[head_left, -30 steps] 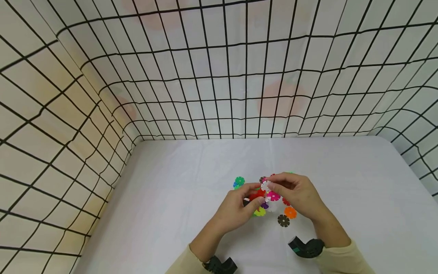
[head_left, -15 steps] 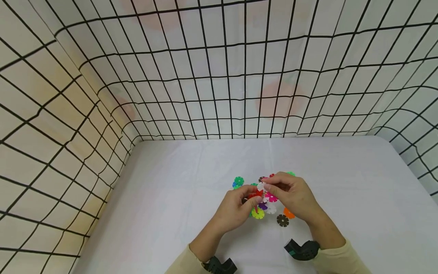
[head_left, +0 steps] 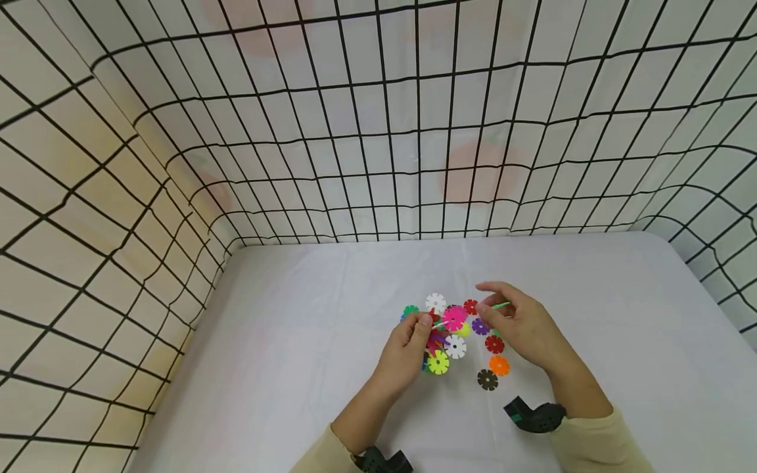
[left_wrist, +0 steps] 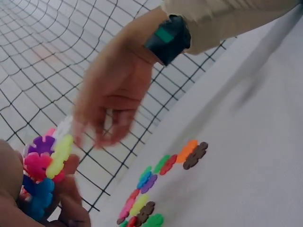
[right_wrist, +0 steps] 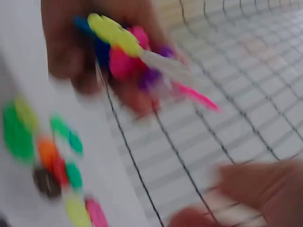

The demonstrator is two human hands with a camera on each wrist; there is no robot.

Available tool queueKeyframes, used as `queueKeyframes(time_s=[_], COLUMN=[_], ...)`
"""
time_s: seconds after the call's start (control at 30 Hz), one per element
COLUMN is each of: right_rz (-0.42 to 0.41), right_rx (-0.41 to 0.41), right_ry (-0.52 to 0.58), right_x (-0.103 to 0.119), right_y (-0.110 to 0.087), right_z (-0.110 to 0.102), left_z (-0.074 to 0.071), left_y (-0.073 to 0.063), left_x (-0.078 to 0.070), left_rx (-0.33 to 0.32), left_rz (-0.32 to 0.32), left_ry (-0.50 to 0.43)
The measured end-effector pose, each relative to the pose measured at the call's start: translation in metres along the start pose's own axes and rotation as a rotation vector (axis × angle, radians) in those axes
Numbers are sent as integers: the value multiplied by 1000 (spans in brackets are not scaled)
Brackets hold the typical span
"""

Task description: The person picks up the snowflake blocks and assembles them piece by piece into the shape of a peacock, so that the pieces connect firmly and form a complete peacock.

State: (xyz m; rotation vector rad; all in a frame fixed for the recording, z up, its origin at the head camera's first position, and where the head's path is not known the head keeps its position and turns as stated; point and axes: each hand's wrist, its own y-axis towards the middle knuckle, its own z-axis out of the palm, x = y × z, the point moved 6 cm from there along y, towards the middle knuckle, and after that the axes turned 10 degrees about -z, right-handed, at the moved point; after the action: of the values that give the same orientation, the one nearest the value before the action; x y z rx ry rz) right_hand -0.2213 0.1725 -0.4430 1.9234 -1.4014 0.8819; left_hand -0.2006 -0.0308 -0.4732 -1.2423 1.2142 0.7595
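Observation:
My left hand [head_left: 402, 348] grips a cluster of interlocking plastic snowflake discs [left_wrist: 42, 158], raised above the table. Pink, purple, yellow, white, blue and red pieces are slotted together in it at different angles. A pink disc [head_left: 455, 318] and a white disc [head_left: 455, 346] jut out on its right side. The left fingers and palm hide part of the cluster. To the right, apart from it, my right hand [head_left: 529, 332] hovers over loose discs with fingers loosely bent. Blurred in the left wrist view, that right hand [left_wrist: 111, 94] shows nothing between its fingers.
Loose discs lie flat on the white table [head_left: 296, 315], among them a brown disc [head_left: 487, 380], an orange disc [head_left: 499, 365], a red disc [head_left: 494, 343] and a purple disc [head_left: 481, 326]. Black wire mesh [head_left: 384, 151] encloses the back and sides.
My right hand has let go of a white disc at the cluster and moved away to the right. The cluster has turned in my left hand, showing more of its pink and white pieces.

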Motion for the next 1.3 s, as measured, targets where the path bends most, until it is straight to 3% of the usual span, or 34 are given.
queueKeyframes(time_s=[0.1, 0.17, 0.23, 0.37, 0.6, 0.9, 1.07, 1.3], right_rz=[145, 186, 216, 208, 206, 238, 128, -128], right_rx=[146, 222, 252, 236, 237, 255, 197, -114], right_ry=[-206, -305, -360, -404, -400, -438, -338, 152], right_x=[-26, -39, -46, -48, -42, -34, -27, 0], right_y=[-1, 0, 1, 2, 2, 0, 2, 2], right_z=[2, 8, 13, 17, 20, 27, 24, 2], left_z=[-2, -1, 1, 4, 3, 4, 5, 10], left_y=[5, 7, 8, 7, 5, 6, 4, 2], left_x=[7, 9, 10, 9, 9, 13, 13, 10], left_rx=[5, 49, 106, 189, 143, 59, 77, 215], left_rz=[-70, -93, -108, -124, -178, -186, -182, -148], left_ry=[-155, -275, -386, -568, -651, -727, -721, -617])
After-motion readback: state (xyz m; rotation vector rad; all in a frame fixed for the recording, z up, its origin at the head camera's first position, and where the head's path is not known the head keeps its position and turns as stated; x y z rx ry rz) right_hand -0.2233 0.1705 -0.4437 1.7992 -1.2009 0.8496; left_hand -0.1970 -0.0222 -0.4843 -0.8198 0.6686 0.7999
